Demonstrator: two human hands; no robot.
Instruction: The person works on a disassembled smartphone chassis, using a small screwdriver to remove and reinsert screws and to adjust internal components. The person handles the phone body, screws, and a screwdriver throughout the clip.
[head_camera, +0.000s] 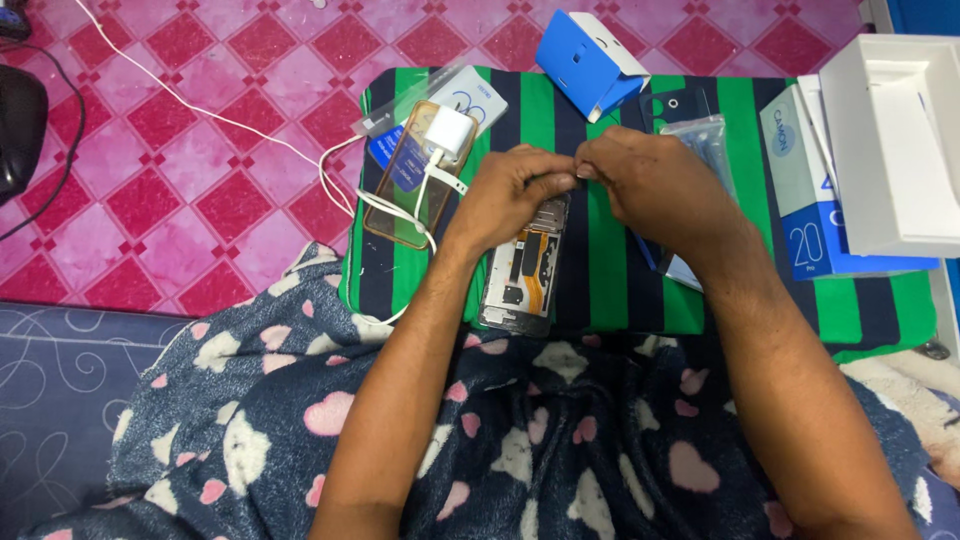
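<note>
Can't really make out what the fingertips pinch – both hands meet at the top edge of an opened phone (522, 265), and whatever sits between them is too small to tell. The left hand (512, 190) curls over the phone's upper end, hiding it; the right hand (650, 180) touches it thumb to thumb. The phone lies back-off, metal frame and orange flex strip showing, on a green and navy striped cloth (600, 280). Nearby – a clear soft case (408, 180) with a white charger (447, 133) and cable on it, a blue cardboard insert (590, 60), a plastic bag (700, 140), the box lid (890, 140) cut off at right.
</note>
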